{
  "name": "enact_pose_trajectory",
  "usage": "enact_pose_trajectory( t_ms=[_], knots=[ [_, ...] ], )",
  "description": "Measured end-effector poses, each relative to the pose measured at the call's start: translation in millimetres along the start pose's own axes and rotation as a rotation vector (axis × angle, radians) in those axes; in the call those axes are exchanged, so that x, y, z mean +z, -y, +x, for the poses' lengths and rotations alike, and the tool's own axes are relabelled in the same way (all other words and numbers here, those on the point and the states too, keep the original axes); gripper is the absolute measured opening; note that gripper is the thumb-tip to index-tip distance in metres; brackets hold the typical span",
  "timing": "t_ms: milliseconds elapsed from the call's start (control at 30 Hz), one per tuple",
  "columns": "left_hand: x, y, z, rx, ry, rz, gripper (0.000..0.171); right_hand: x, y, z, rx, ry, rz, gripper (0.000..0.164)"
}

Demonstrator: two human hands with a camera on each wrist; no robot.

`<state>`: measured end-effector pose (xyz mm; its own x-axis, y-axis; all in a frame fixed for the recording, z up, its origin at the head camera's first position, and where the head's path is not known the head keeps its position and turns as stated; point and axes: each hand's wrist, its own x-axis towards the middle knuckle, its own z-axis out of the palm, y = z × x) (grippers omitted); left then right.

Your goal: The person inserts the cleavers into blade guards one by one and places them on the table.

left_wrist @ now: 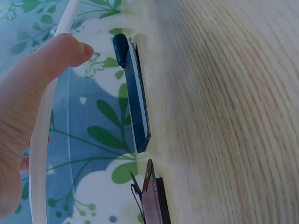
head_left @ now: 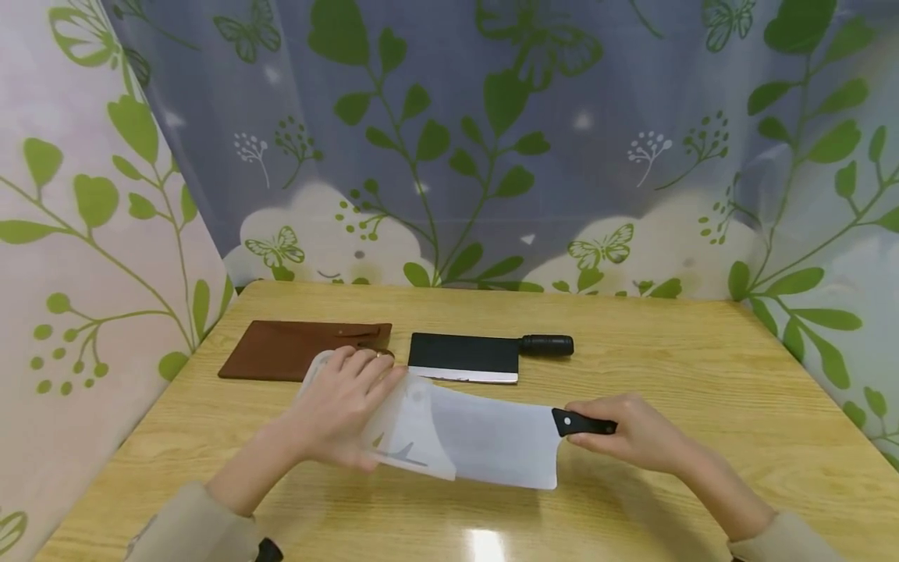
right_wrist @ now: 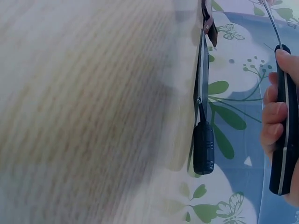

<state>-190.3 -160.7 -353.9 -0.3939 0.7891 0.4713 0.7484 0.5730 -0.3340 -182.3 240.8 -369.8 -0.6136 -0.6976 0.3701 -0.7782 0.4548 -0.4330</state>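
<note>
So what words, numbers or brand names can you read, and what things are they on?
None: I can't read any words, numbers or brands.
The white plastic piece has grey marks, but I can't read them as letters.
The cloth behind shows leaf and butterfly patterns, no readable writing.

With my right hand (head_left: 630,429) I grip the black handle (head_left: 579,422) of a pale cleaver (head_left: 502,441) above the table (head_left: 702,359); my left hand (head_left: 342,410) holds the translucent cover (head_left: 417,425) around its front part. Beyond lie a black cleaver (head_left: 463,353) and, left of it, a brown sheath (head_left: 291,349). A leaf-printed curtain (head_left: 449,148) hangs behind.
</note>
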Motion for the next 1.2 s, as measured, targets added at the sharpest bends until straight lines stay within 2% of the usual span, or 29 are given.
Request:
enact_pose_trajectory(
  t_ms=[633, 933, 1000, 1200],
  knots=[
    [-3.2, 2.0, 0.9, -0.01, -0.03, -0.005, 0.105, -9.6, -3.8, 7.7, -0.177, -0.05, 0.013, 0.028],
    [-1.3, 0.3, 2.9, -0.014, 0.012, 0.008, 0.104, -9.0, -2.5, 6.6, -0.15, -0.037, -0.049, 0.028],
    [-0.4, -2.9, 5.1, 0.002, 0.023, -0.004, 0.102, -8.6, -2.7, 7.2, -0.15, -0.038, -0.054, 0.028],
    [3.0, -10.7, 7.7, 0.014, 0.01, -0.022, 0.1, -5.4, -0.2, 13.5, -0.151, 0.003, -0.061, 0.03]
  ],
)
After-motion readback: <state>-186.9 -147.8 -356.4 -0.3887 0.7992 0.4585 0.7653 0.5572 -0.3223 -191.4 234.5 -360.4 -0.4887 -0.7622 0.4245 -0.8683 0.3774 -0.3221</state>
